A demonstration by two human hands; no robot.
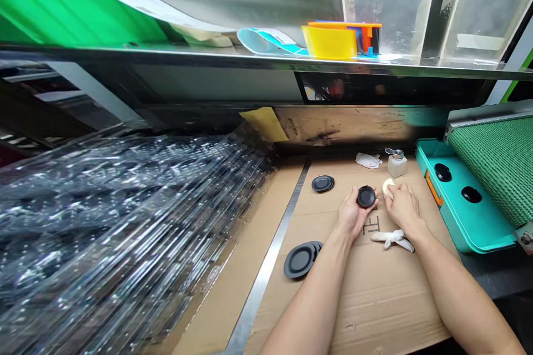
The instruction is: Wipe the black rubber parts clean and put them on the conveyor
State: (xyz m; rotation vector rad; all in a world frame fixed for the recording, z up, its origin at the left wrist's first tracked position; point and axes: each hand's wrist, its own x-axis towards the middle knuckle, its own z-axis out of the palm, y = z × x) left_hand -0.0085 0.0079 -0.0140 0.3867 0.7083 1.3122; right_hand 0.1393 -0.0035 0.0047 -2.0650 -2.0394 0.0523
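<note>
Cradling a black disc (366, 197) face up in the left hand (352, 213), the left fingers (345, 208) curl closed under and around its rim, which hides part of its edge; being round, the disc shows no long axis. Just beside it, the right hand (403, 208) clenches a cream pad (388, 187), the right fingers (393, 199) covering most of it, so its full shape is hard to make out. Both hands hover above a cardboard sheet (353, 288) on the desk, near a twisted white cloth (391, 239) and a handwritten mark (371, 225). Nearer the left arm sits a stack of black discs (300, 259), the lower ones partly covered by the top one. Farther on lie a smaller disc stack (322, 183), a crumpled tissue (368, 161) and a pump bottle (397, 163). To the right, a teal tray (458, 205) sits against a green mesh belt (495, 161), cut off by the frame. Blurred clear plastic sheets (125, 216) fill the left side, and yellow and orange bins (328, 41) stand on a shelf (270, 55) beyond
</note>
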